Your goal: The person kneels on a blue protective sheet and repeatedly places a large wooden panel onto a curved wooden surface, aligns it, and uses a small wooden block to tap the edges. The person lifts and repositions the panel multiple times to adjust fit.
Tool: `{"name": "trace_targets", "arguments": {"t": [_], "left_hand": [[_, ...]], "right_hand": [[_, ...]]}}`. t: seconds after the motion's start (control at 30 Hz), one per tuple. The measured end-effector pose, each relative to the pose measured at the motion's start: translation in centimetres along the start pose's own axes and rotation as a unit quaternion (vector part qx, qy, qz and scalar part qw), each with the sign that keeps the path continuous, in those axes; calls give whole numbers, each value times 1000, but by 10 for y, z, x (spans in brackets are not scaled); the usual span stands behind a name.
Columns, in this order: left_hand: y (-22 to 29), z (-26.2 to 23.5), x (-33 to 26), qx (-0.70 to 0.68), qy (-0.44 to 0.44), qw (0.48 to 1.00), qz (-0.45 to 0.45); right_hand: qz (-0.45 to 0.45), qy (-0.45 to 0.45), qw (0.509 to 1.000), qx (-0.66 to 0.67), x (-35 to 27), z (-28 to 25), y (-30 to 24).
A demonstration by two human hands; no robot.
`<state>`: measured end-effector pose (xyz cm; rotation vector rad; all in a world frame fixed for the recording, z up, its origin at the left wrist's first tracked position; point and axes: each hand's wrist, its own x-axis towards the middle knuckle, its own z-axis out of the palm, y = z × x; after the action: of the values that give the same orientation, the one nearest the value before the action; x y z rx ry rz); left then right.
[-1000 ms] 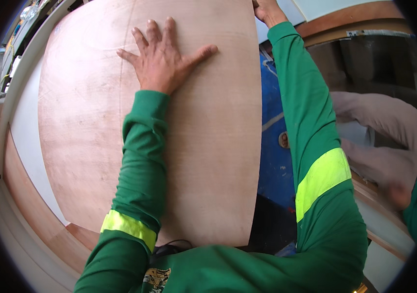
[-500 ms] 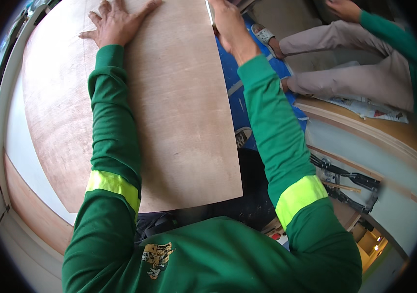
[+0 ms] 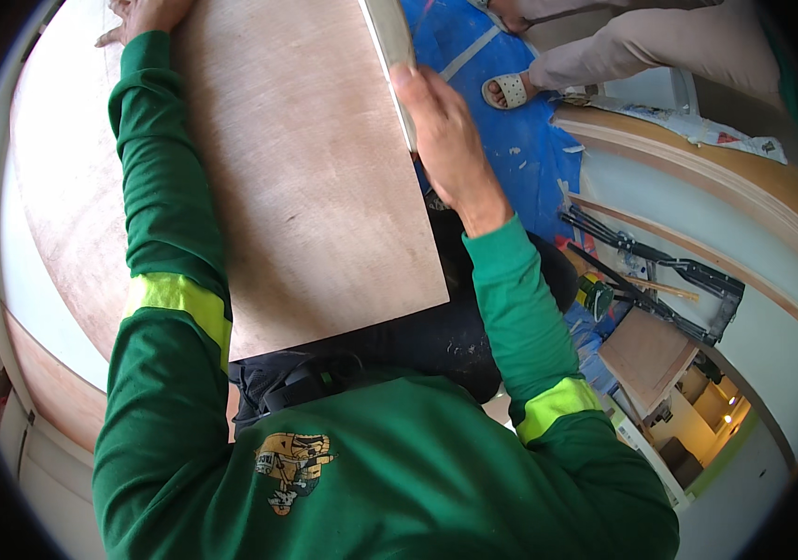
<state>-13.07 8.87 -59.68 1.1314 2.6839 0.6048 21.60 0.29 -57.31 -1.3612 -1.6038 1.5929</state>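
A wide sheet of plywood (image 3: pixel 315 205) lies in front of me, its near corner above my dark trousers. My left hand (image 3: pixel 148 17) rests on its far left part with fingers spread, cut off by the top of the view. At the sheet's right edge, my right hand (image 3: pixel 445 140) is wrapped around a long, narrow, pale tool (image 3: pixel 388 37). This tool lies lengthwise along the edge and has a bright white side against the wood. Its exact kind is unclear, and its far end runs out of view.
Blue floor sheeting (image 3: pixel 501 140) covers the floor to the right. A person in light trousers (image 3: pixel 642 56) and white sandals (image 3: pixel 508 91) is there. Black folding metal legs (image 3: pixel 660 261), a small wooden board (image 3: pixel 646 359) and a wood-edged ledge (image 3: pixel 698 168) lie at the right.
My right hand has come nearer along the sheet's right edge, bringing the tool with it. The view has shifted, and my left hand now sits at the top edge. The other person's hand has left view.
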Motion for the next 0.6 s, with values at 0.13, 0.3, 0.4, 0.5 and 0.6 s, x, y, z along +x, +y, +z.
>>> {"name": "trace_targets", "arguments": {"t": [0.13, 0.3, 0.4, 0.5, 0.6], "left_hand": [[-9, 8, 6, -2, 8, 1000, 14], [-7, 13, 7, 0, 4, 999, 34], [-7, 15, 5, 0, 7, 999, 42], [-13, 18, 7, 3, 4, 999, 45], [-3, 16, 11, -4, 7, 998, 58]], "right_hand": [[33, 18, 999, -23, -78, -12, -1], [246, -10, 968, 49, -191, -35, 11], [231, -18, 969, 84, -240, -53, 29], [211, -1, 976, 59, -242, -63, 28], [64, 24, 997, 30, -179, -44, 18]]}}
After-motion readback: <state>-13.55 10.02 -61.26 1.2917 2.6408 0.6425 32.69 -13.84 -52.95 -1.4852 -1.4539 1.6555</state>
